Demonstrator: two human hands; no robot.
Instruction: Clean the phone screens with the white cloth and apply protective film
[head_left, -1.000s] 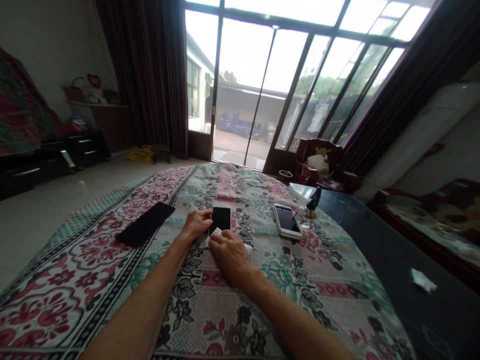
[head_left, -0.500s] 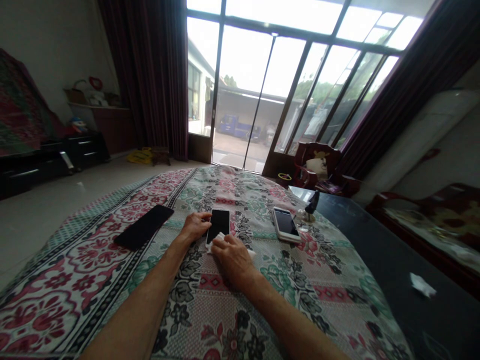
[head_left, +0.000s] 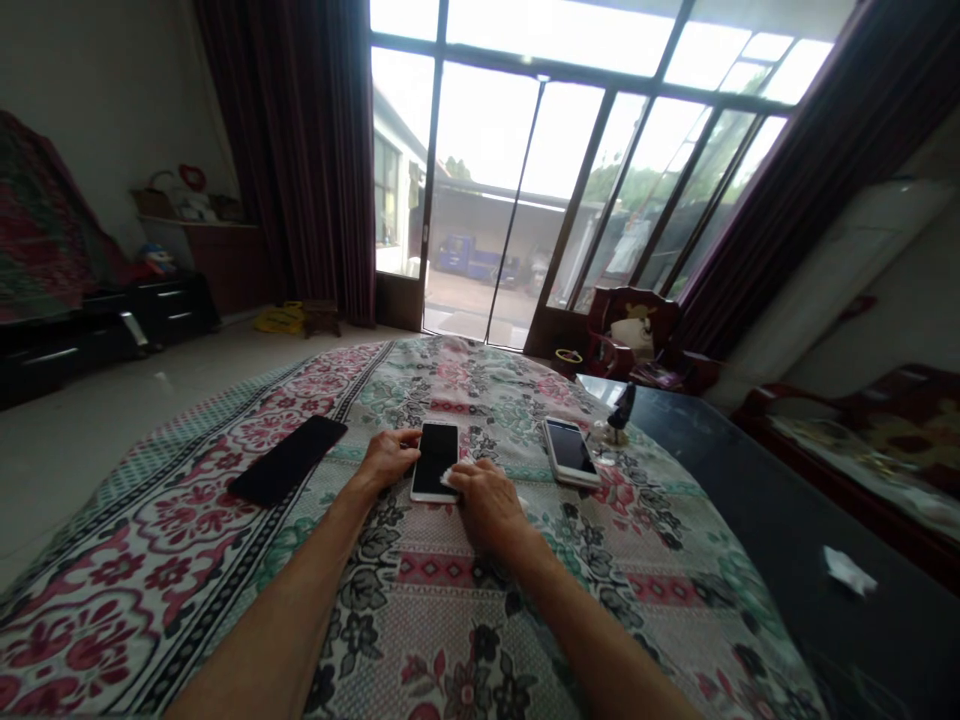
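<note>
My right hand (head_left: 487, 490) is sitting further right than in the earlier frame, uncovering the bottom end of the white-framed rectangular phone with a black glass screen (head_left: 435, 458). My left hand (head_left: 386, 460) is holding roughly the same spot.

Phone is lying face up on the patterned red, green and grey woven tablecloth (head_left: 465, 640), between my hands. Left thumb and finger are standing parted, touching its left edge, bracing rather than wrapping round it. Right fingers are bunching over a crumpled white tissue (head_left: 448, 477) at the lower right of the screen; mostly hidden, so I can't tell how tightly I'm pinching it.

Step in hand, my read: wiping the screen, currently working its right side. Next move calls for keeping the left brace steady, keeping tissue between fingertips and glass, and pressing lightly so the phone isn't skidding on the fabric.

Nearby: a flat black oblong slab (head_left: 289, 460) is lying off to the left; a second phone, white-framed with a dark screen (head_left: 571, 452), is lying to the right, well apart from my right hand.
</note>
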